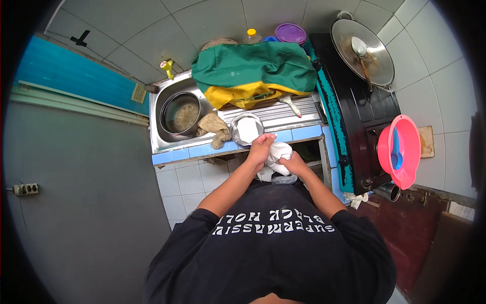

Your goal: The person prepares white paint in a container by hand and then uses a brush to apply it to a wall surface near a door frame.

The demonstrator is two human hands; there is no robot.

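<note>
Just in front of my body I hold a soft white bundle, a cloth or a bag; I cannot tell which. My left hand is closed, its fingertips pinched together at the bundle's upper end. Lower on the bundle's right side, my right hand wraps round it. Close beyond my left hand stands a round metal bowl at the counter's front edge, with something flat and white in it. Beside the bowl lies a crumpled tan cloth.
Left, the steel sink holds a dark round pot under a yellow tap. A green and yellow cloth covers things behind. On the right, the black stove carries a wok with a ladle and a pink basin.
</note>
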